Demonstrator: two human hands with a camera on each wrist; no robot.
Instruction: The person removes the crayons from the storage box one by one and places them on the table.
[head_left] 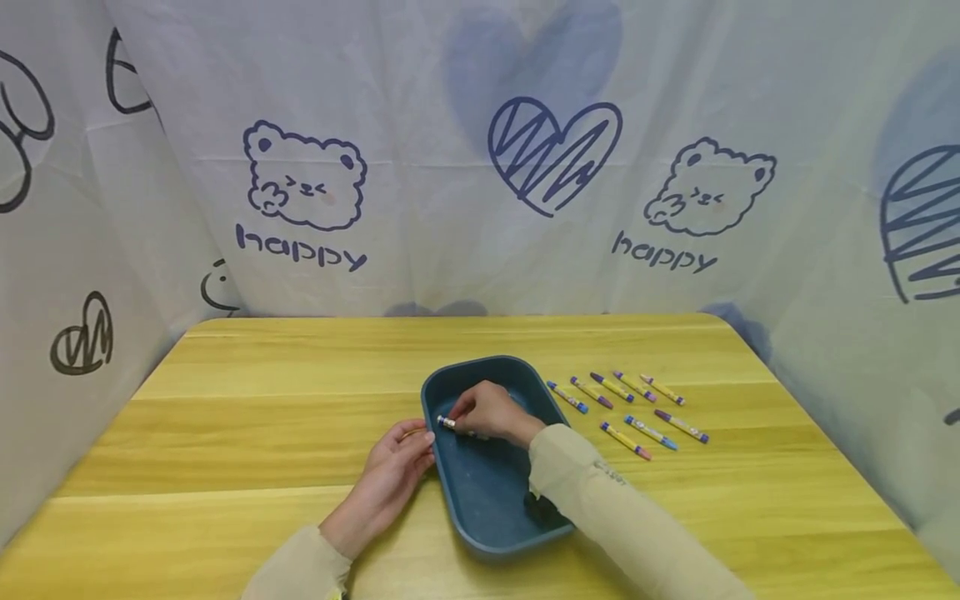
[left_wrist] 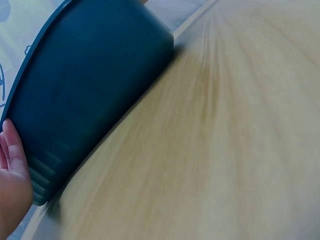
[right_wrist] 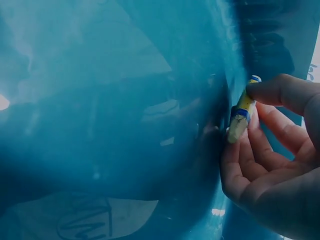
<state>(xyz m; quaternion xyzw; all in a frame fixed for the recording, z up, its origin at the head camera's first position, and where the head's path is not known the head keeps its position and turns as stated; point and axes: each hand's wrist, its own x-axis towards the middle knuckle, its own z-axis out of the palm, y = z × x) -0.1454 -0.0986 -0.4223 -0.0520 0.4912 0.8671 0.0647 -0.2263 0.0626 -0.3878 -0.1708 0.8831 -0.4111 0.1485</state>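
A dark blue-green plastic bin (head_left: pixel 487 500) with rounded corners stands on the table. My right hand (head_left: pixel 491 414) reaches inside it, near the far left part. Between thumb and fingers it pinches a crayon (right_wrist: pixel 245 107) with a yellow wrapper, blue bands and a pale tip, close to the bin's wall. In the head view the hand covers part of this crayon (head_left: pixel 446 422). At the bin's left side, my left hand (head_left: pixel 397 467) touches the wall near the rim with fairly straight fingers. The left wrist view shows its fingertips (left_wrist: pixel 11 131) against the outer wall.
To the right of the bin, several crayons lie in two loose rows, among them a yellow-wrapped one with a pink tip (head_left: pixel 626 441) and a white-wrapped one with blue ends (head_left: pixel 651 432). A printed white cloth (head_left: pixel 427 233) hangs behind the wooden table (head_left: pixel 285 442).
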